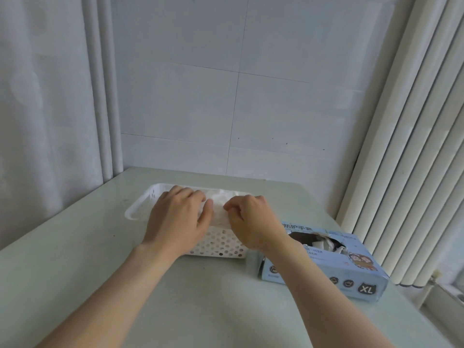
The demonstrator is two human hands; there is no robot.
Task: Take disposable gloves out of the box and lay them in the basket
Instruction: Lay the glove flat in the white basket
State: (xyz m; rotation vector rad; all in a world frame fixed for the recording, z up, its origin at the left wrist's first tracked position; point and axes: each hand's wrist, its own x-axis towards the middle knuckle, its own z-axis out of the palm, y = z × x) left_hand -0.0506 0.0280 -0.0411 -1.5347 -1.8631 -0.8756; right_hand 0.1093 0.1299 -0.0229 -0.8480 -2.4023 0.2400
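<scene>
A white perforated plastic basket (218, 243) stands on the table in front of me. White disposable gloves (221, 209) lie inside it, draped over its near rim. My left hand (175, 217) rests flat on the gloves with its fingers spread. My right hand (251, 219) is beside it, with thumb and fingers pinched on the glove material. To the right lies the light blue glove box (351, 270), marked XL, its top opening torn with white gloves (324, 243) showing inside.
The pale green table (100, 259) meets a tiled wall (251, 109) behind the basket. A curtain (50, 109) hangs at the left. Vertical white blinds (414, 146) stand at the right, close to the box.
</scene>
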